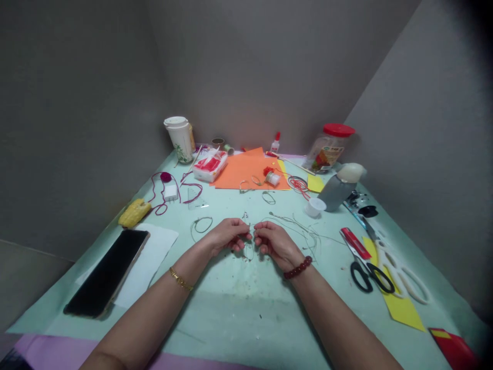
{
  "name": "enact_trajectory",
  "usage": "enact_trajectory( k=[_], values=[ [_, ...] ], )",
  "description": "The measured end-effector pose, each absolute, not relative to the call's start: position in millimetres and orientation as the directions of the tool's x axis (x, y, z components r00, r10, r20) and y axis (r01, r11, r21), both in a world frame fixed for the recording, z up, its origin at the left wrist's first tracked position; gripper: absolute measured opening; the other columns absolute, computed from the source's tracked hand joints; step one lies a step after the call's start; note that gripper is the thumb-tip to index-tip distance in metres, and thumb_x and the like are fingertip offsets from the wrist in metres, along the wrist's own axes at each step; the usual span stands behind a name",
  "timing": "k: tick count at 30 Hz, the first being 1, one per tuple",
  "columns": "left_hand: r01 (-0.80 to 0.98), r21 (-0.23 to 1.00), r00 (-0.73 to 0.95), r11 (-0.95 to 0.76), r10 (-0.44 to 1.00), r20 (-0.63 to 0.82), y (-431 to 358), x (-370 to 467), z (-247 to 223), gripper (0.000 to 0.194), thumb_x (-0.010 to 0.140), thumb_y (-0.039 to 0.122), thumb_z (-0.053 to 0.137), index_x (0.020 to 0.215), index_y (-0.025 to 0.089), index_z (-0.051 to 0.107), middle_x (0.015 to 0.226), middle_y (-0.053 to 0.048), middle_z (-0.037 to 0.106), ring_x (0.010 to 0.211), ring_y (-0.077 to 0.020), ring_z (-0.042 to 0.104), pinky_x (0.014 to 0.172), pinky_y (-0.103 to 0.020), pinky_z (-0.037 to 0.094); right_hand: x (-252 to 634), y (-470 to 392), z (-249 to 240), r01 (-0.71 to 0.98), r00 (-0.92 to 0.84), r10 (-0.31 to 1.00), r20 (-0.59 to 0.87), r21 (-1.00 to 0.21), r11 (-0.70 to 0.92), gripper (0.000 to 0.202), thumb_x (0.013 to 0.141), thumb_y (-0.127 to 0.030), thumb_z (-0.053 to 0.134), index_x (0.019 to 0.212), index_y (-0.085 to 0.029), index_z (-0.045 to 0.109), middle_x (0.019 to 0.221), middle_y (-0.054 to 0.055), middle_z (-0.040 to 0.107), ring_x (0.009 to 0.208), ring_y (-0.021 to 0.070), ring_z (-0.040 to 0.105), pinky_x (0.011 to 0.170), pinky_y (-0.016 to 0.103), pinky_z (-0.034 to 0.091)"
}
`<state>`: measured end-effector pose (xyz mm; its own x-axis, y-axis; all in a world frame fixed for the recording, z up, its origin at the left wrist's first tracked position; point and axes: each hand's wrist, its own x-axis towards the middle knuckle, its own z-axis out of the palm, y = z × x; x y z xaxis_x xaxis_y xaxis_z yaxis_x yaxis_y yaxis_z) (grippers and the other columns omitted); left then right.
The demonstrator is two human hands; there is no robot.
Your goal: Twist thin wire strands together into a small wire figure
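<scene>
Close together over the middle of the table are my left hand [231, 235] and my right hand [274, 239]. Each pinches a thin greenish cord [250, 251], which hangs in a small loop between them; the fingertips hide its exact hold. More thin cords [296, 226] lie spread just beyond my right hand. To the left of my left hand rests a coiled cord [203, 224]. Tiny dark bits are scattered on the cloth beneath my fingers. My left wrist carries a gold bracelet [180, 279], my right a red bead bracelet [298, 267].
Black-handled scissors [370, 277], white-handled scissors [400, 270] and a red lighter [355, 243] lie right. A phone [108, 272] lies left on white paper. Behind stand a tissue pack [210, 165], orange paper [239, 172], a grey bottle [339, 189], a red-lidded jar [327, 151] and a cup [179, 140].
</scene>
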<state>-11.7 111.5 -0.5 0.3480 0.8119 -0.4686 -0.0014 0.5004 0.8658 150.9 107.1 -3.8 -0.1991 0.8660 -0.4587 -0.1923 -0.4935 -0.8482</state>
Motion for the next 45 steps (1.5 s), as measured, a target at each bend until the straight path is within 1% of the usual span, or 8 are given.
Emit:
enact_trajectory(
  k=[6, 11, 15, 20, 25, 32, 38, 45],
  values=[
    [0.024, 0.87, 0.353, 0.492, 0.81, -0.468, 111, -11, -1, 0.03, 0.07, 0.036, 0.071, 0.081, 0.014, 0.053, 0.081, -0.006, 0.068, 0.046, -0.005, 0.053, 0.042, -0.018, 0.04, 146, 105, -3, -0.175, -0.141, 0.88, -0.454, -0.863, -0.474, 0.014, 0.068, -0.007, 0.055, 0.076, -0.017, 0.051, 0.056, -0.001, 0.059, 0.042, 0.0069, 0.05, 0.032, 0.014, 0.037],
    [0.052, 0.889, 0.352, 0.454, 0.825, -0.442, 111, -11, -3, 0.03, 0.062, 0.026, 0.076, 0.08, 0.014, 0.056, 0.065, 0.0, 0.061, 0.048, -0.0058, 0.049, 0.044, -0.018, 0.039, 144, 102, -1, -0.107, -0.115, 0.887, -0.448, -0.882, -0.459, 0.011, 0.071, -0.012, 0.056, 0.079, -0.018, 0.05, 0.052, -0.004, 0.055, 0.038, 0.0071, 0.048, 0.032, 0.015, 0.038],
    [0.05, 0.886, 0.344, 0.462, 0.825, -0.449, 112, -11, -3, 0.023, 0.064, 0.024, 0.073, 0.077, 0.013, 0.057, 0.058, 0.002, 0.055, 0.048, -0.0056, 0.048, 0.044, -0.018, 0.038, 146, 96, 1, -0.052, -0.124, 0.894, -0.43, -0.897, -0.438, 0.014, 0.071, -0.015, 0.058, 0.083, -0.017, 0.051, 0.06, -0.002, 0.058, 0.045, 0.0086, 0.053, 0.033, 0.016, 0.038],
    [0.025, 0.874, 0.351, 0.486, 0.814, -0.463, 113, -11, -1, 0.019, 0.066, 0.022, 0.07, 0.077, 0.013, 0.058, 0.055, 0.003, 0.053, 0.045, -0.0046, 0.045, 0.042, -0.017, 0.036, 148, 91, -1, 0.14, -0.185, 0.906, -0.38, -0.923, -0.359, 0.01, 0.073, -0.017, 0.056, 0.082, -0.018, 0.052, 0.044, -0.009, 0.047, 0.033, 0.0054, 0.036, 0.031, 0.016, 0.028],
    [0.035, 0.872, 0.368, 0.488, 0.805, -0.465, 112, -13, 0, 0.017, 0.068, 0.023, 0.069, 0.077, 0.013, 0.058, 0.053, 0.004, 0.051, 0.043, -0.0046, 0.045, 0.043, -0.018, 0.037, 147, 92, -2, 0.224, -0.203, 0.907, -0.369, -0.919, -0.324, 0.008, 0.074, -0.021, 0.055, 0.07, -0.019, 0.048, 0.039, -0.009, 0.043, 0.03, 0.0047, 0.031, 0.03, 0.017, 0.022],
    [0.105, 0.901, 0.29, 0.421, 0.854, -0.433, 110, -7, -4, 0.01, 0.069, 0.018, 0.063, 0.073, 0.013, 0.055, 0.053, 0.002, 0.055, 0.041, -0.0058, 0.047, 0.041, -0.018, 0.037, 153, 92, -1, 0.129, -0.204, 0.883, -0.424, -0.905, -0.405, 0.004, 0.072, -0.018, 0.053, 0.071, -0.018, 0.049, 0.051, -0.005, 0.054, 0.035, 0.0049, 0.04, 0.031, 0.016, 0.029],
    [0.102, 0.91, 0.283, 0.403, 0.865, -0.415, 110, -5, -12, 0.009, 0.071, 0.016, 0.061, 0.075, 0.015, 0.053, 0.057, 0.0, 0.058, 0.047, -0.0089, 0.055, 0.042, -0.018, 0.042, 162, 98, 4, -0.003, -0.217, 0.883, -0.416, -0.904, -0.427, 0.013, 0.074, -0.022, 0.06, 0.085, -0.018, 0.053, 0.057, -0.005, 0.057, 0.036, 0.0048, 0.041, 0.029, 0.014, 0.031],
    [0.076, 0.914, 0.29, 0.398, 0.869, -0.402, 109, -7, -11, 0.009, 0.072, 0.016, 0.062, 0.076, 0.014, 0.054, 0.063, -0.001, 0.059, 0.049, -0.0088, 0.058, 0.042, -0.018, 0.043, 167, 103, 6, -0.193, -0.262, 0.862, -0.434, -0.851, -0.488, 0.004, 0.076, -0.015, 0.059, 0.079, -0.013, 0.058, 0.073, 0.003, 0.063, 0.047, 0.0048, 0.051, 0.032, 0.012, 0.036]
  ],
)
